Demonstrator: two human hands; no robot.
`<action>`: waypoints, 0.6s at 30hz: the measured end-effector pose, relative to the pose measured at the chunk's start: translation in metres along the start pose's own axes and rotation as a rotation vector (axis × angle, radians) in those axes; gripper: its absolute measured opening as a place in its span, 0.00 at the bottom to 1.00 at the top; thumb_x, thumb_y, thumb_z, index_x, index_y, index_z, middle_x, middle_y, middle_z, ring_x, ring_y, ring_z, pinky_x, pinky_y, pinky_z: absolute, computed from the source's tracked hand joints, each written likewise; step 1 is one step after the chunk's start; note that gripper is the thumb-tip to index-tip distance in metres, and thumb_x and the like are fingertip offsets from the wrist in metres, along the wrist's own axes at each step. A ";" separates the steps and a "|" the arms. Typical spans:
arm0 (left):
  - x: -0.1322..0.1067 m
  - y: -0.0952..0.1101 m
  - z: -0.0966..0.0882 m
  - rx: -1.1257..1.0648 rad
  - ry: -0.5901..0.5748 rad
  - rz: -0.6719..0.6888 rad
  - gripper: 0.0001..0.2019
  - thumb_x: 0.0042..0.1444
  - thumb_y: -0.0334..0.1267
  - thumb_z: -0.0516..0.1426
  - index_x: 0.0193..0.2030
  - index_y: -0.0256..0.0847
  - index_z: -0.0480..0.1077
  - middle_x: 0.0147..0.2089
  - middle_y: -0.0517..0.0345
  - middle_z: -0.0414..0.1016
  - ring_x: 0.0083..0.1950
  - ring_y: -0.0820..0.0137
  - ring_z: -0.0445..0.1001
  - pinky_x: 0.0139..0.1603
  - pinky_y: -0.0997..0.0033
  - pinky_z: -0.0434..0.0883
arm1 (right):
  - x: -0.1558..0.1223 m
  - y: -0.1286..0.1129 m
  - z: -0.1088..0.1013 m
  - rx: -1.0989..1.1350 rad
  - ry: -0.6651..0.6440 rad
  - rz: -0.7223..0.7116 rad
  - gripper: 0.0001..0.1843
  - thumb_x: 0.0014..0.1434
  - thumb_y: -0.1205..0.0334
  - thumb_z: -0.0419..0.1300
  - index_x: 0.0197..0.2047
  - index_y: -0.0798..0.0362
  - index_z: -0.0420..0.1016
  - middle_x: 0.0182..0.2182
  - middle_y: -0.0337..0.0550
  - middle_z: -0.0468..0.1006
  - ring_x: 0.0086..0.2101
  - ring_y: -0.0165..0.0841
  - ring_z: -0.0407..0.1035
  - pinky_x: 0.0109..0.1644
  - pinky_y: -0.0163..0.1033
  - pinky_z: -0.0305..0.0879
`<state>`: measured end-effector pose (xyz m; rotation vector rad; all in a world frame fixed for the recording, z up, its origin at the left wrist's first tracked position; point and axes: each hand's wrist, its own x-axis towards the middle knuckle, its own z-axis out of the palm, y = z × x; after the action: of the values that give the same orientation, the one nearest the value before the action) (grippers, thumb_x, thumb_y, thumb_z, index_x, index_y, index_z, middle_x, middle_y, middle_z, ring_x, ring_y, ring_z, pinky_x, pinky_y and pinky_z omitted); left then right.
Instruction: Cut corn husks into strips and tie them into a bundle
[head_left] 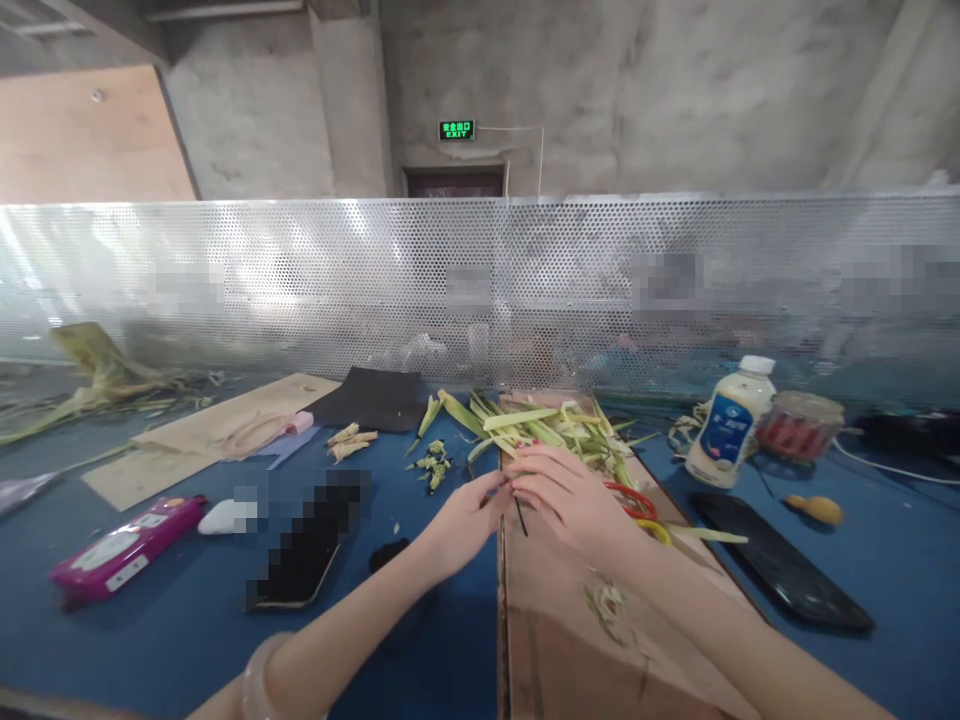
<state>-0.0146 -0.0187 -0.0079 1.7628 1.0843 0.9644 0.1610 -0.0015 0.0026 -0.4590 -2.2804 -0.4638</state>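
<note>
My left hand point(469, 520) and my right hand point(566, 495) meet over the left edge of a wooden board point(555, 620). Both are closed, fingertips together, around something small that the fingers hide. A thin dark strip point(520, 515) sticks out below the fingertips. Just beyond my hands lies a loose pile of pale green husk strips point(555, 425). Beside my right wrist are a red loop handle point(634, 500) and a yellow loop handle point(660, 532), partly covered by the hand. Small husk scraps point(606, 605) lie on the board nearer to me.
On the left are small husk pieces point(433, 465), a phone point(307, 550), a purple device point(127, 550), brown paper point(202, 440) and a black sheet point(371, 398). A bottle point(727, 425), a jar point(799, 425), a small gourd point(816, 509) and a black phone point(784, 565) stand or lie right. A perforated metal panel point(337, 290) closes the back.
</note>
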 end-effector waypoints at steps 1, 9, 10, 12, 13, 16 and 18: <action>0.000 -0.001 0.000 0.016 -0.008 0.016 0.15 0.61 0.48 0.47 0.32 0.40 0.62 0.23 0.67 0.54 0.25 0.76 0.54 0.27 0.77 0.56 | -0.001 0.001 0.001 0.007 0.000 0.004 0.10 0.63 0.71 0.50 0.43 0.59 0.72 0.44 0.47 0.74 0.49 0.37 0.62 0.56 0.47 0.61; -0.003 -0.001 -0.004 0.202 -0.022 0.128 0.13 0.62 0.43 0.46 0.30 0.40 0.62 0.27 0.64 0.61 0.29 0.74 0.58 0.29 0.76 0.56 | -0.001 0.002 0.000 0.132 -0.091 0.154 0.06 0.63 0.68 0.52 0.39 0.54 0.70 0.38 0.42 0.75 0.42 0.34 0.64 0.49 0.46 0.62; -0.004 0.000 -0.005 0.224 -0.023 0.136 0.13 0.62 0.43 0.45 0.30 0.40 0.62 0.27 0.64 0.62 0.29 0.74 0.59 0.29 0.76 0.56 | -0.001 0.003 0.000 0.151 -0.095 0.168 0.06 0.63 0.68 0.52 0.39 0.54 0.70 0.38 0.42 0.75 0.41 0.34 0.64 0.48 0.45 0.62; -0.004 0.001 -0.005 0.268 -0.026 0.151 0.13 0.63 0.43 0.45 0.31 0.40 0.63 0.28 0.64 0.63 0.30 0.74 0.60 0.29 0.76 0.56 | 0.000 0.004 -0.002 0.192 -0.092 0.190 0.06 0.63 0.68 0.53 0.38 0.54 0.71 0.37 0.41 0.75 0.41 0.34 0.64 0.48 0.45 0.61; -0.004 0.002 -0.005 0.290 -0.027 0.158 0.13 0.63 0.43 0.45 0.31 0.40 0.63 0.29 0.64 0.64 0.30 0.74 0.61 0.30 0.76 0.56 | 0.001 0.005 -0.002 0.211 -0.092 0.202 0.06 0.63 0.68 0.53 0.38 0.53 0.71 0.37 0.41 0.75 0.40 0.33 0.64 0.48 0.44 0.61; -0.005 0.002 -0.006 0.364 -0.028 0.173 0.13 0.63 0.44 0.45 0.33 0.41 0.64 0.30 0.64 0.67 0.30 0.74 0.63 0.30 0.76 0.57 | 0.002 0.006 -0.003 0.256 -0.092 0.234 0.05 0.62 0.67 0.54 0.36 0.54 0.71 0.35 0.41 0.75 0.40 0.33 0.65 0.48 0.43 0.61; -0.005 0.001 -0.006 0.426 -0.026 0.180 0.13 0.63 0.44 0.45 0.34 0.41 0.65 0.30 0.63 0.68 0.30 0.73 0.65 0.29 0.76 0.57 | 0.002 0.006 -0.003 0.272 -0.103 0.246 0.05 0.62 0.67 0.55 0.36 0.54 0.72 0.34 0.42 0.75 0.39 0.33 0.65 0.47 0.42 0.61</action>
<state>-0.0217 -0.0216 -0.0055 2.2429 1.1931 0.8554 0.1647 0.0031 0.0067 -0.6256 -2.3012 -0.0067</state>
